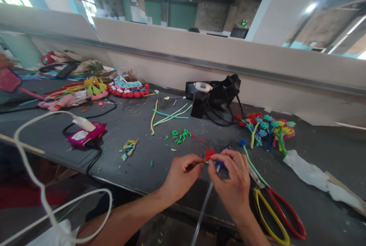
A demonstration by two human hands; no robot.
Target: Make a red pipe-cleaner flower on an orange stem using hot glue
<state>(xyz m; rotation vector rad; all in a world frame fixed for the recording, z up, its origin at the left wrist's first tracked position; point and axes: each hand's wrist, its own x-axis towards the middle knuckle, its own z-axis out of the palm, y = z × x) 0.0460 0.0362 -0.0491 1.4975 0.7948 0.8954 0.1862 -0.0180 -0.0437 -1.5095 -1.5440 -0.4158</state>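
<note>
A small red flower-like piece (pixel 209 153) is pinched between both hands near the table's front edge. My left hand (pixel 183 173) holds its left side with thumb and forefinger. My right hand (pixel 233 171) is closed on its right side, fingertips together. Partly hidden beneath the right hand is a dark blue object (pixel 222 163), from which a translucent rod (pixel 203 209) runs toward me past the table edge. Right of that hand lie scissors (pixel 270 190) with one yellow and one red handle. A blue-tipped green stem (pixel 253 162) rests across their blades.
Green bits (pixel 181 136) and a mixed-colour pile (pixel 129 149) lie beyond my hands. Fuzzy stems (pixel 170 115), a phone (pixel 199 104) and a black bag (pixel 225 95) are farther back. A flower bouquet (pixel 268 129) lies right; a magenta power strip (pixel 85 134) with a white cable sits left.
</note>
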